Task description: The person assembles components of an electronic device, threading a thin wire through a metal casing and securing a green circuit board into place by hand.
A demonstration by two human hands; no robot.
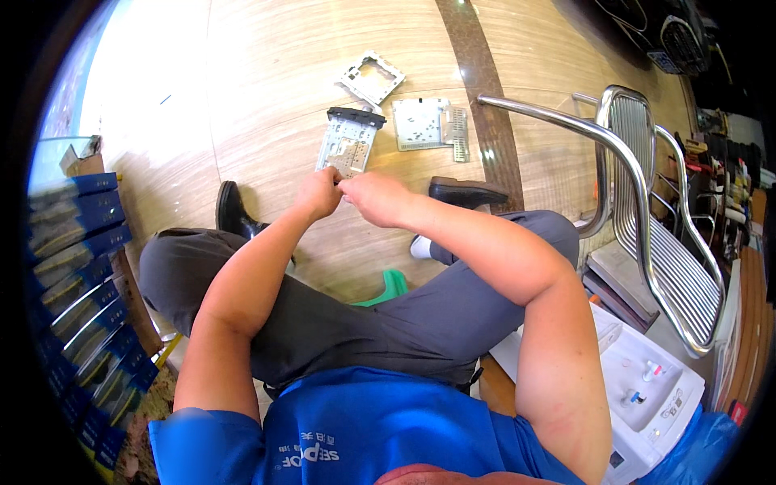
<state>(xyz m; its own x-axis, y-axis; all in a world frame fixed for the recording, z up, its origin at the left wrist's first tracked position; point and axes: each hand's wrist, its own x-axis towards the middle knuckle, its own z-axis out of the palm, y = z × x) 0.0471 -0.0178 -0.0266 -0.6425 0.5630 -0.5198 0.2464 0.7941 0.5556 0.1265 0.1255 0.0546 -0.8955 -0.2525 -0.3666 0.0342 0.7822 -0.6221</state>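
Observation:
A silver metal chassis (343,147) with a black front panel (356,118) along its far end lies on the floor between my feet; it looks like a car stereo unit. At its near edge my left hand (321,194) is closed. My right hand (377,198) is closed beside it, fingertips meeting the left hand's. A small dark bit shows between them, too small to name. Beyond the chassis rests a silver metal frame (393,81) with a large opening. A flat silver metal cover (420,125) with small holes lies to the right.
Stacked blue boxes (97,242) stand at the left. A chrome-armed metal chair (630,162) is on the right, with a white water dispenser (647,364) nearer me. Under my legs is a green plastic seat (394,284). My black shoes (230,210) flank the chassis on the tiled floor.

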